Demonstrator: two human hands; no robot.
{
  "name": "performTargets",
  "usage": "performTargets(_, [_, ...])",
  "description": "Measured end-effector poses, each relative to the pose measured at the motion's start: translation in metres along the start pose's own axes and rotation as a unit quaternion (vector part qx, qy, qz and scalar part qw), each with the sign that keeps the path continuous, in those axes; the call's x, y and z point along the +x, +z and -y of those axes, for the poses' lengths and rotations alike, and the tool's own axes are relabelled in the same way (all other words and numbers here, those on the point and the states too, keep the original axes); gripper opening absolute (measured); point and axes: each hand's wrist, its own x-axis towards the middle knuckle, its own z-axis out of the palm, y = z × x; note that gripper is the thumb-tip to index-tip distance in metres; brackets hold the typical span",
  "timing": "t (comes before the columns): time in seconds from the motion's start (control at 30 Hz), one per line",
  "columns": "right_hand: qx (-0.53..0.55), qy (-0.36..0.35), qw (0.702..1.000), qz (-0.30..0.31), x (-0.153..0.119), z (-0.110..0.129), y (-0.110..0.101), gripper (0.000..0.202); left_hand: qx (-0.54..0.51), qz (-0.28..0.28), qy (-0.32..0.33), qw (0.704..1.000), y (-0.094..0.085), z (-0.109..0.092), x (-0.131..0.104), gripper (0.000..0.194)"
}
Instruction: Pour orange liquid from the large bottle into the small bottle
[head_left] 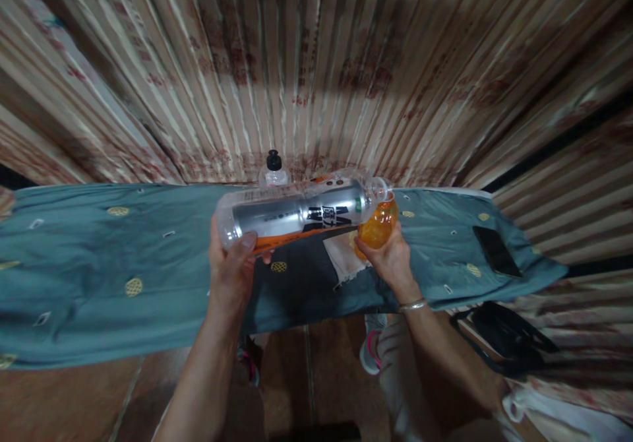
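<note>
A large clear bottle [297, 212] with a silver and orange label lies nearly level in the air, its neck pointing right. My left hand [232, 264] is wrapped round its base end, thumb on the near side. In my right hand [390, 257] is a smaller bottle of orange liquid [378, 225], held under the neck of the large one. The two mouths overlap in view, and whether they touch is hard to tell. Below them a pale cloth [341, 257] lies on the table.
Behind the large bottle stands a clear bottle with a black cap [273, 161]. A teal cloth covers the narrow table [89, 257]. A black phone [497, 251] lies at its right end. Pleated curtains [306, 66] hang behind, and a black bag [504, 333] is at the lower right.
</note>
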Motion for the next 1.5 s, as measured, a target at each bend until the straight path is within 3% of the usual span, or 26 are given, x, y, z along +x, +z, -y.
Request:
performTargets(1.13, [0.002,0.026,1.000,-0.005,0.0001,0.0015,0.0008,0.092,-0.019,0.011,0.008,1.000,-0.0035,0.0069,0.0027,0.043])
performTargets(1.5, [0.002,0.009,1.000,-0.007,0.0004,-0.0008,0.0009,0.090,-0.009,-0.008,-0.004,1.000,-0.0027,0.0054,0.0027,0.045])
